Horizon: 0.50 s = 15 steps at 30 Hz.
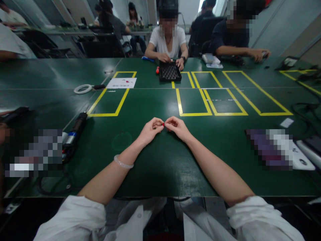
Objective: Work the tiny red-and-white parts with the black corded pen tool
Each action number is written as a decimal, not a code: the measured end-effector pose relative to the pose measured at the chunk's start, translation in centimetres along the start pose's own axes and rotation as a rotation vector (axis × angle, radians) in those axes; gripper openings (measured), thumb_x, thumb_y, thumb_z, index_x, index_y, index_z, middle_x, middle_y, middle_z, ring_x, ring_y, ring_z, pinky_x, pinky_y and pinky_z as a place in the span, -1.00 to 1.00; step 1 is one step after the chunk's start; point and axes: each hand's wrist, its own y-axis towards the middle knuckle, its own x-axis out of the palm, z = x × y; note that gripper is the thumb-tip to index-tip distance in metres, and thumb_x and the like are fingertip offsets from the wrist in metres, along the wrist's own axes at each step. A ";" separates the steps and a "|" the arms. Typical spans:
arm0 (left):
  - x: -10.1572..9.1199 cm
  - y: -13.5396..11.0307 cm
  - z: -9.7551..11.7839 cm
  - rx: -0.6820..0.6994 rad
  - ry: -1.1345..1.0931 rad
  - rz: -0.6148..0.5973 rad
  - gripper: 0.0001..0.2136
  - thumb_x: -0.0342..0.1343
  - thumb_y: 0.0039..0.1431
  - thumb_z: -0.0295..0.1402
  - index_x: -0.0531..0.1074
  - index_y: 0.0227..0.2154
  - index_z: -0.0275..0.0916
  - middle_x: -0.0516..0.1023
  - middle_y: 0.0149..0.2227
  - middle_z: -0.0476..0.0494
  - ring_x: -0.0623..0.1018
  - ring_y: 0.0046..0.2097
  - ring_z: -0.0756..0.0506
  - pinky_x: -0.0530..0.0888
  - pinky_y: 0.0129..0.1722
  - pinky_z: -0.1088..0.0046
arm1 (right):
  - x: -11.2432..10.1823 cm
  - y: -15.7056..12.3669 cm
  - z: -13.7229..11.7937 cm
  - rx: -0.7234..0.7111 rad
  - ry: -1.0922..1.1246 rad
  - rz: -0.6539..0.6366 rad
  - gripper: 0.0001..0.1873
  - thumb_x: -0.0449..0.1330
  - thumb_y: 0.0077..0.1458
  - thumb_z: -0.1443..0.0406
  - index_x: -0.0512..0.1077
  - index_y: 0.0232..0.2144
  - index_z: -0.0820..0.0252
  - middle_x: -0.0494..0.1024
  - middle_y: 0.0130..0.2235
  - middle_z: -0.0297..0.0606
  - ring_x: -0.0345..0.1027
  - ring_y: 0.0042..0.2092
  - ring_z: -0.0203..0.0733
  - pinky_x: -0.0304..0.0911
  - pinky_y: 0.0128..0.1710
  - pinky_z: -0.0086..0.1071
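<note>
Above the green table (150, 167), my left hand (152, 130) and my right hand (177, 128) meet fingertip to fingertip. Between them sits a tiny red piece (163, 124), too small and too covered by the fingers to tell its kind. Both hands are closed in a pinch at it, the left from one side and the right from the other. A pale bangle (123, 163) circles my left wrist.
Across the table a person's hands work at a black compartment tray (170, 79), beside a red object (157, 70). White paper with small red bits (121, 83) lies left, near a white cable coil (83, 89). A black electric screwdriver (75, 135) lies left; yellow tape (195, 114) marks rectangles.
</note>
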 end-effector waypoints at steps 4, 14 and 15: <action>-0.1 0.1 -0.3 -0.002 -0.002 0.029 -0.69 0.23 0.03 -0.28 0.39 -0.19 -0.31 0.50 -0.23 -0.14 0.49 -0.18 -0.06 0.42 -0.15 0.38 | 0.2 -0.1 0.2 -0.052 -0.071 -0.013 -0.69 0.31 -0.01 0.12 0.37 -0.31 0.17 0.44 -0.39 -0.36 0.26 -0.43 -0.34 0.23 -0.41 -0.42; -0.3 0.3 -0.4 0.039 0.071 0.056 -0.78 0.20 0.02 -0.35 0.38 -0.26 -0.28 0.51 -0.22 -0.12 0.53 -0.16 -0.07 0.42 -0.05 0.32 | 0.4 -0.3 0.2 -0.183 -0.340 -0.007 -0.82 0.20 0.03 0.29 0.33 -0.26 0.15 0.45 -0.28 -0.31 0.31 -0.37 -0.32 0.23 -0.39 -0.42; -0.3 0.3 -0.5 0.038 0.070 0.054 -0.78 0.21 0.02 -0.35 0.38 -0.26 -0.28 0.51 -0.22 -0.12 0.53 -0.16 -0.07 0.43 -0.06 0.33 | 0.4 -0.3 0.2 -0.190 -0.353 -0.005 -0.82 0.20 0.03 0.30 0.34 -0.26 0.15 0.45 -0.27 -0.31 0.32 -0.36 -0.31 0.24 -0.39 -0.42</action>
